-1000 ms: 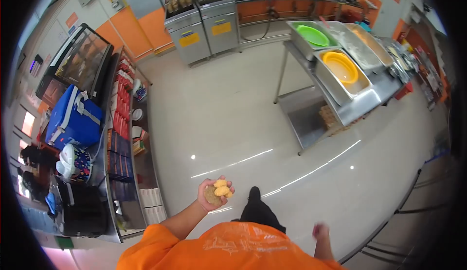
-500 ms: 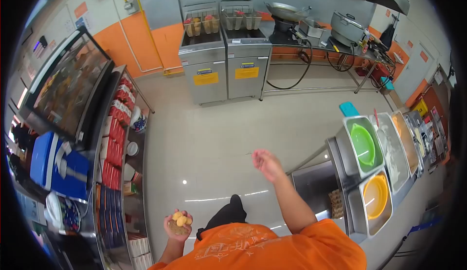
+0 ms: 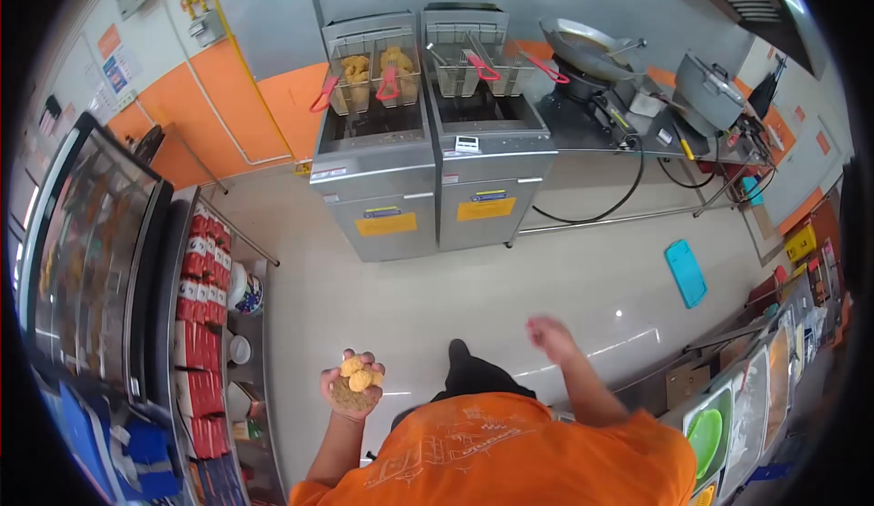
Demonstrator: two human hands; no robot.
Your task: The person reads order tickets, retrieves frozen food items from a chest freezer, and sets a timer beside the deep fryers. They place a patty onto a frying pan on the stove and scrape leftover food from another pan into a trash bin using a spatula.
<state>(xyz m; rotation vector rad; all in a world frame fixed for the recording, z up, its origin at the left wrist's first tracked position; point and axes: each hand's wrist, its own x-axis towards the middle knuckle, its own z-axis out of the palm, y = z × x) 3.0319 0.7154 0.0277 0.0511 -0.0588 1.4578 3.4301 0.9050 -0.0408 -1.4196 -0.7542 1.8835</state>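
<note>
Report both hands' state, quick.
Left hand: closed around breaded food pieces.
Right hand: nothing visible in it; blurred, open or closed can't be told.

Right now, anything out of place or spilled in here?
One thing: a flat teal object, maybe a board or lid, lies on the floor, to the right of the fryers. Looks odd there, as it seems more like something kept off the ground, and could be stepped on. No obvious spill, though glare could hide a thin one.
</note>
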